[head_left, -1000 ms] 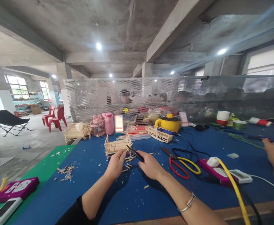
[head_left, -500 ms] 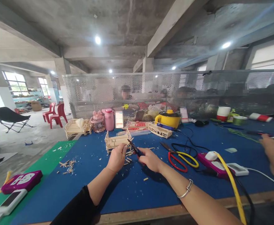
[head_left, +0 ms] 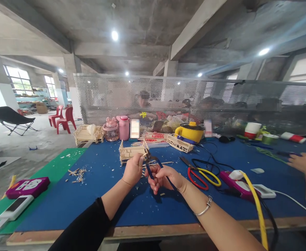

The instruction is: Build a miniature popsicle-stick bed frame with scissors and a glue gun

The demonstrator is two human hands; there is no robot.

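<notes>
My left hand (head_left: 133, 170) pinches a thin wooden stick (head_left: 144, 154) between thumb and fingertips. Blue-handled pliers (head_left: 148, 159) are in my right hand (head_left: 165, 177), handles spread apart and jaws against or very near the stick's end; exact contact is too small to tell. Just behind my left hand stands a small wooden model (head_left: 132, 152) with railings, built from sticks. Loose sticks (head_left: 166, 163) lie behind my right hand, and a few short pieces are partly hidden under it.
Left lies a heap of cut stick bits (head_left: 77, 175). Red-and-yellow-handled scissors (head_left: 198, 179), a purple power strip (head_left: 236, 184) and cables lie right. A yellow pot (head_left: 191, 133), another wooden model (head_left: 179, 143) and pink bottle (head_left: 124, 128) stand behind. Another person's hand (head_left: 300, 164) is far right.
The pliers in my right hand have turned and their handles have spread wide, with the fingers loosened between them. My left hand still pinches the stick. The view has shifted slightly.
</notes>
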